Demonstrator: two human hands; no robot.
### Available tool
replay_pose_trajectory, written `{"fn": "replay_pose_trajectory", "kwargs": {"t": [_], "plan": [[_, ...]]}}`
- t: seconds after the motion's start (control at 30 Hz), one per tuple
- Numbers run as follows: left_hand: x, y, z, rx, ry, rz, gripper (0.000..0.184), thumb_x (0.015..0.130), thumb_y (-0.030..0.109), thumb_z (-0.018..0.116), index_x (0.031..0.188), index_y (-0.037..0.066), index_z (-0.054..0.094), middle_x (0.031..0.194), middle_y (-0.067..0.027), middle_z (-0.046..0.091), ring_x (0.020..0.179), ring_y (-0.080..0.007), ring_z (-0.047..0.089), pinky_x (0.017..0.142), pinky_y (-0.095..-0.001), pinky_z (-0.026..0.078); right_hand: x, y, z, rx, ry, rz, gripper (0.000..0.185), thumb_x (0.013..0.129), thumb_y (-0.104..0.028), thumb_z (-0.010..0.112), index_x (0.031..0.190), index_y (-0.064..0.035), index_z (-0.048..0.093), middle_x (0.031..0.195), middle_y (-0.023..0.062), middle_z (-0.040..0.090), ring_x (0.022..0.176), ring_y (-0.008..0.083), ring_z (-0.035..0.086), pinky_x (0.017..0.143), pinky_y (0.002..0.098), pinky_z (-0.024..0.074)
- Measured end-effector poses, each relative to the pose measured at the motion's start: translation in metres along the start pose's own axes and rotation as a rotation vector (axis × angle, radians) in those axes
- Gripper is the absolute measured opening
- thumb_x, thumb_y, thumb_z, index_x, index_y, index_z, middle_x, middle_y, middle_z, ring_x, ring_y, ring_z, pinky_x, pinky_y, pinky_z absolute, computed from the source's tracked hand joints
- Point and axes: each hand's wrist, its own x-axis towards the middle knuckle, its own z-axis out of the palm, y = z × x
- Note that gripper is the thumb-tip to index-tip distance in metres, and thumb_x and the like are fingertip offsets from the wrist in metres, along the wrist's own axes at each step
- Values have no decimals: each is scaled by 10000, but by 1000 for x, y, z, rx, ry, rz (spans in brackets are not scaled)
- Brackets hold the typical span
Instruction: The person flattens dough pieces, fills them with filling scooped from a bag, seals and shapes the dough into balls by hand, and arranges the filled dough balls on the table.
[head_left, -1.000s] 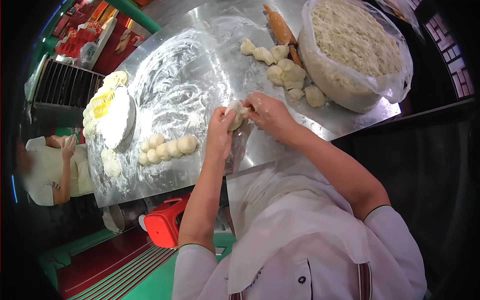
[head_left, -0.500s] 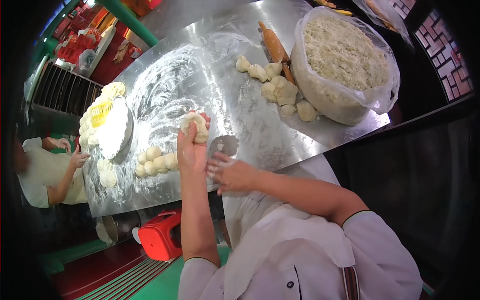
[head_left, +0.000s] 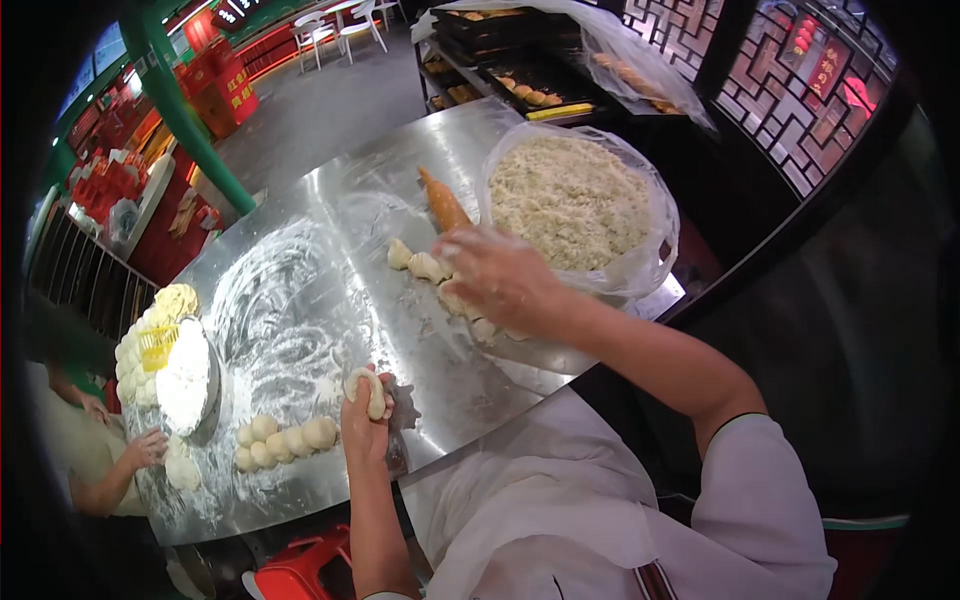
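Observation:
My left hand (head_left: 366, 428) is closed around a hollowed piece of dough (head_left: 368, 392) above the table's near part. My right hand (head_left: 505, 278) hovers, blurred, over the dough lumps (head_left: 426, 266) beside the rolling pin (head_left: 445, 203); whether it touches them cannot be made out, and it hides some of them. Just beyond it stands a large plastic-lined tub of crumbly pale filling (head_left: 570, 195). Round dough balls (head_left: 283, 442) lie in two rows left of my left hand.
On the floury metal table (head_left: 330, 290), a bowl of flour (head_left: 187, 377) and a yellow scraper (head_left: 158, 347) sit at the left near more dough. A co-worker's hand (head_left: 148, 448) is at the left edge. Trays of baked goods (head_left: 528, 92) stand behind; a red stool (head_left: 300, 570) is below.
My right hand has moved from beside my left wrist out to the lumps near the tub. The left still holds the dough. The view has tilted up, showing more of the room.

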Motion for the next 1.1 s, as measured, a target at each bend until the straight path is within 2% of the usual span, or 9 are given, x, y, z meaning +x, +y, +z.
{"fn": "replay_pose_trajectory", "kwargs": {"t": [0.1, 0.23, 0.27, 0.33, 0.53, 0.67, 0.83, 1.0, 1.1], "plan": [[2, -4, 10, 36, 24, -6, 322, 1023, 176, 590, 1293, 7, 536, 1077, -146, 667, 757, -174, 624, 615, -282, 503, 11, 76, -50, -237, 74, 299, 355, 966, -298, 619, 1181, -15, 627, 1250, 155, 614, 1164, 331, 578, 972, 440, 477], [10, 0, 37, 80, 17, -21, 298, 1019, 120, 573, 1290, 2, 536, 1045, -152, 666, 755, -180, 625, 602, -286, 499, -20, 140, -91, -567, -583, 454, 390, 1017, -341, 503, 1396, -392, 577, 1172, 115, 615, 1136, 320, 593, 927, 417, 504], [13, 1, 46, 80, -22, -33, 275, 1012, 97, 572, 1268, 0, 549, 1015, -156, 671, 735, -183, 630, 577, -283, 489, -26, 136, -84, -508, -451, 568, 392, 1005, -368, 525, 1390, -425, 573, 1181, 134, 615, 1142, 323, 599, 900, 405, 526], [14, 4, 69, 88, -63, -40, 254, 1004, 73, 570, 1246, -2, 562, 985, -159, 677, 716, -186, 634, 551, -280, 479, -39, 138, -65, -557, -425, 324, 437, 973, -462, 572, 1380, -306, 604, 1212, 153, 602, 1173, 338, 589, 891, 411, 537], [37, 29, 198, 260, -254, 41, 243, 1008, 65, 535, 1233, -22, 564, 916, -162, 694, 534, -119, 565, 387, -208, 363, -25, 98, -55, -226, -263, 494, 559, 933, -502, 613, 1253, -43, 604, 1235, 184, 582, 1219, 342, 557, 938, 453, 518], [53, 35, 269, 292, -365, 86, 185, 1014, 76, 522, 1166, -7, 586, 915, -155, 713, 488, -109, 544, 377, -206, 343, -34, 96, -46, -279, -205, 385, 510, 924, -481, 631, 1222, -69, 596, 1212, 192, 591, 1156, 346, 602, 919, 445, 525], [82, 17, 317, 384, -419, 61, 178, 1018, 89, 524, 1150, -10, 590, 932, -149, 724, 520, -121, 597, 392, -219, 375, -26, 121, -45, -185, -299, 372, 382, 937, -443, 623, 1087, -92, 643, 902, 155, 711, 855, 356, 706, 744, 464, 553], [106, 11, 331, 443, -426, 94, 225, 1012, 76, 517, 1219, -12, 528, 1010, -189, 720, 622, -169, 647, 507, -257, 473, -20, 141, -46, -173, -271, 342, 346, 951, -423, 610, 999, -82, 641, 838, 175, 719, 811, 360, 713, 688, 484, 534], [125, 9, 328, 403, -403, 89, 295, 995, 102, 524, 1261, -26, 520, 1083, -164, 704, 951, -205, 668, 852, -313, 527, -20, 155, -69, 10, -155, 354, 365, 930, -354, 647, 1128, -72, 529, 947, 198, 697, 941, 398, 676, 802, 470, 511]]}}
